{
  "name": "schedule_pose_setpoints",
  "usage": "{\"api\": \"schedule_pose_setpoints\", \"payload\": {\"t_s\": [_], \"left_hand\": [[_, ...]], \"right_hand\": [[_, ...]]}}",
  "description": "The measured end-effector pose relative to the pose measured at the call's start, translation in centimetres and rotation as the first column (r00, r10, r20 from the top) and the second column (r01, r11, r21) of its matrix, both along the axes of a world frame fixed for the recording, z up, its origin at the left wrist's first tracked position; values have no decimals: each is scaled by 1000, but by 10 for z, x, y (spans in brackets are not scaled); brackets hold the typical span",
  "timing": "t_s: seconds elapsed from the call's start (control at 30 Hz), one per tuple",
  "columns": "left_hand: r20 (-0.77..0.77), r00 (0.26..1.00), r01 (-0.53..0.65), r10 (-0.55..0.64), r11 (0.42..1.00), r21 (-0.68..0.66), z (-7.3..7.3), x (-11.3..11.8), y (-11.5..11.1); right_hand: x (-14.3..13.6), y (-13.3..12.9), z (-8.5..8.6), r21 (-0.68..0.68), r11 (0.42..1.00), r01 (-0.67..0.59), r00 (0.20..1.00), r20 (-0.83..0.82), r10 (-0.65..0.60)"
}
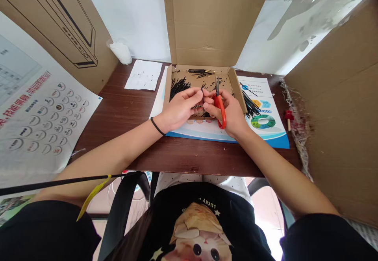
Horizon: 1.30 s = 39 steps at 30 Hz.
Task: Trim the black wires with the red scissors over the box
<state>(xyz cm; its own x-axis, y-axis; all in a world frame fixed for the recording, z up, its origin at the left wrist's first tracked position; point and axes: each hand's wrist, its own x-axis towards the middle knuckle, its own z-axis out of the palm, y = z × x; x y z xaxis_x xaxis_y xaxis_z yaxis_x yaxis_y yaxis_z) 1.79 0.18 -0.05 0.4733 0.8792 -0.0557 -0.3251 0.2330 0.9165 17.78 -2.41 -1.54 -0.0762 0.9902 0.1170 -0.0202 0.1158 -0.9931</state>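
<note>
Over the front part of an open cardboard box (240,91), my two hands meet. My left hand (183,106) pinches a short, thin black piece (202,90) between thumb and fingertips. My right hand (228,111) is closed around red-handled scissors (219,109), whose blades point away from me; its fingertips are close to the black piece. Inside the box, a bundle of thin black strands (179,87) lies at the left, with more black strands (201,72) at the back and small black bits scattered about. Further black strands (251,104) stick out past the box's right side.
Under the box lies a printed sheet (279,137) on the dark brown table (118,107). White paper (143,74) and a white bag (121,52) are at the back left. A small red object (289,115) is at the right; cardboard walls stand on both sides.
</note>
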Motion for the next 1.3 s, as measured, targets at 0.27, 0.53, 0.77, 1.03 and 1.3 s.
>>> {"api": "schedule_pose_setpoints", "payload": {"t_s": [0.27, 0.53, 0.77, 1.03, 1.3], "left_hand": [[-548, 801, 8, 240, 912, 410, 2, -17, 17], [-635, 567, 205, 526, 656, 726, -7, -18, 12], [-601, 443, 392, 666, 459, 797, -9, -25, 21], [-596, 403, 427, 695, 433, 794, -10, -22, 19], [-573, 409, 420, 710, 411, 809, -7, -20, 15]], "right_hand": [[25, 4, 7, 483, 869, 108, 762, 522, -384], [38, 9, 2, 594, 802, -62, 440, 738, -512], [40, 12, -4, 581, 790, -195, 196, 813, -549], [39, 10, -4, 566, 774, -284, 101, 820, -563], [35, 6, 3, 538, 781, -319, 45, 831, -554]]}}
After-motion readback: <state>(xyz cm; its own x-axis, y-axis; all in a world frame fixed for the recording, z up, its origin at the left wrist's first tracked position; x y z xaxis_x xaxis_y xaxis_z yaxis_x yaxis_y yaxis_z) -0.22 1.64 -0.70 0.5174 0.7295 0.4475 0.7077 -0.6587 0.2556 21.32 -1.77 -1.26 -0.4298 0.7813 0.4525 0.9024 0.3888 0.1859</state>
